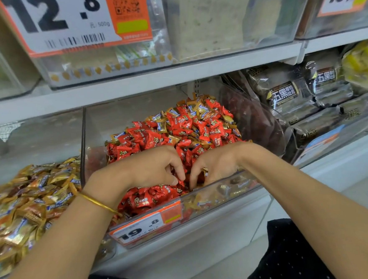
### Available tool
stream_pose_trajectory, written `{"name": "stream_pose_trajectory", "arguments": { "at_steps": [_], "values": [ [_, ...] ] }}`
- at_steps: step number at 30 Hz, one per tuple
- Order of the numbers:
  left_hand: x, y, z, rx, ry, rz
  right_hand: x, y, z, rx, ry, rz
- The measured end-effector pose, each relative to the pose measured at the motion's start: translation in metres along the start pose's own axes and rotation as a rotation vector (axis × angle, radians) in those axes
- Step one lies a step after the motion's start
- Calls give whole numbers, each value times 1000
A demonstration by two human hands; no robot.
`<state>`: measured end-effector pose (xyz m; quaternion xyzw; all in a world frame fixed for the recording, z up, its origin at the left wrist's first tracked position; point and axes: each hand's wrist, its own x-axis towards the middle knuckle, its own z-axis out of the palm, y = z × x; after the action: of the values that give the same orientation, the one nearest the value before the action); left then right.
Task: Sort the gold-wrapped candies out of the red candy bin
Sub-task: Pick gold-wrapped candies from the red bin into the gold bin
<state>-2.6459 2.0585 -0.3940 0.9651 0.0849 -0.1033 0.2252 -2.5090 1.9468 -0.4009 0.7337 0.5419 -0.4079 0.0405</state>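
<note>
The red candy bin (95, 128) is heaped with red wrappers, gold-wrapped candies (198, 109) scattered thickly toward its back and along the front right wall; a neighbouring bin (30, 193) on the left holds only gold ones, the likely destination. Both hands work the front of the pile. The left hand (150, 165) has fingers curled down among red wrappers — whether it holds one I cannot tell. The right hand (219, 163) curls round what looks like a single gold candy (205, 172). Best to gather several before crossing over, and lift cleanly — red pieces cling easily.
</note>
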Motion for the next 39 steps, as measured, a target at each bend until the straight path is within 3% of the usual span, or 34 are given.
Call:
{"name": "stream_pose_trajectory", "arguments": {
  "at_steps": [8,12,15,19,22,25,31,33,39],
  "values": [
    [6,2,3,17,62,69,-8,11,4,172,235,-93],
    [13,7,8,72,92,197,-30,31,-1,444,441,-96],
    [19,13,15,54,-66,271,-38,41,0,677,572,-79],
    [27,13,18,84,-297,158,-40,42,4,884,649,-92],
    [33,15,22,242,-309,139,-39,42,7,899,664,-107],
    [39,16,28,304,-161,204,-36,41,9,924,674,-86],
    [33,9,15,-156,163,107,-36,41,4,1221,646,-11],
    [29,9,11,-275,171,107,-36,40,3,1367,612,22],
    [19,14,13,-296,32,149,-33,38,-1,1693,430,43]
  ]
}}
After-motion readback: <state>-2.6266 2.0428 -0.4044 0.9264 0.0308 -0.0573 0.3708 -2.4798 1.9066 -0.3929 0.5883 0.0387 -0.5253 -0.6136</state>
